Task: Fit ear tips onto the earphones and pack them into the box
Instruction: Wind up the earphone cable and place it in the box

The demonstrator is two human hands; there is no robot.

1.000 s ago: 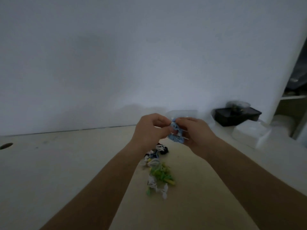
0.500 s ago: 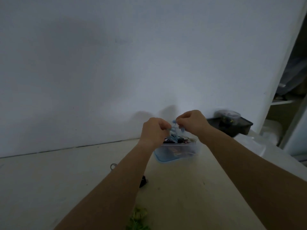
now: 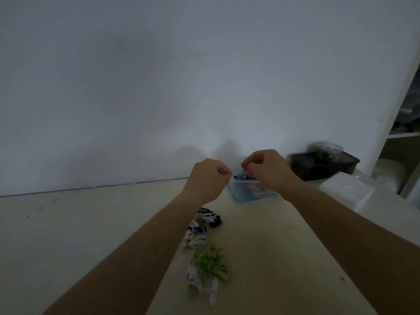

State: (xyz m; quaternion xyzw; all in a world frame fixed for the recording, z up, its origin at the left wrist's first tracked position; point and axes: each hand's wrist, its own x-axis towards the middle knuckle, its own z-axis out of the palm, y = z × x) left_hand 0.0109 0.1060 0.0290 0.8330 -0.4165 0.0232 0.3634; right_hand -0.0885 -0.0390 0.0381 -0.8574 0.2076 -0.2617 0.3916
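Our left hand curled, right hand curled over the box, whether either grips anything we cannot tell

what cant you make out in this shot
Head view, the only one:
- What the left hand pinches, if anything: its back hides the fingertips.
- Whether the right hand holds the blue earphones: knuckles hide the grip.
- Contents of the box: the right hand covers part; dim, blurred.
- Ear tips in the pile: too small and blurred.
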